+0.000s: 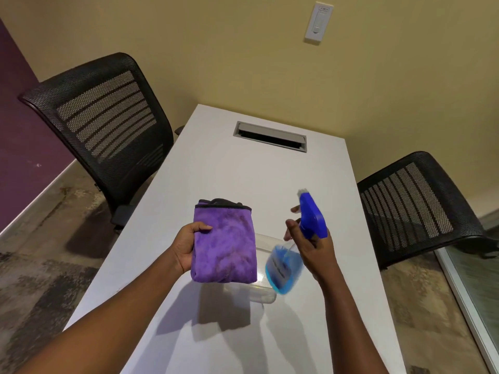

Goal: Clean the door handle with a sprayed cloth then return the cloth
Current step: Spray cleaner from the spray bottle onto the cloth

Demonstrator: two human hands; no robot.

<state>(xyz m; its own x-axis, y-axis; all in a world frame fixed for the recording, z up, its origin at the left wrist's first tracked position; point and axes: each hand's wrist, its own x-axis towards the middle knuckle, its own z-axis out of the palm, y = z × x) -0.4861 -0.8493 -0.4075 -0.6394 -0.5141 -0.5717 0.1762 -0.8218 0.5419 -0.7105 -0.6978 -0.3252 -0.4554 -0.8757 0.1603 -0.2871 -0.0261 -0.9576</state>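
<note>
A folded purple cloth [226,245] with a black hem is held up above the white table [216,168] by my left hand [187,245], thumb over its left edge. To its right, my right hand [310,241] grips a spray bottle [298,240] with a blue trigger head and blue liquid at the bottom. The nozzle points up and away toward the far wall, and the bottle is tilted and blurred. Cloth and bottle are a short gap apart. No door handle is in view.
A clear plastic container [266,296] stands on the table under the cloth and bottle. A cable slot [270,136] is set into the far end of the table. Black mesh chairs stand at the left [105,122] and right [415,209]. A wall switch [318,22] is above.
</note>
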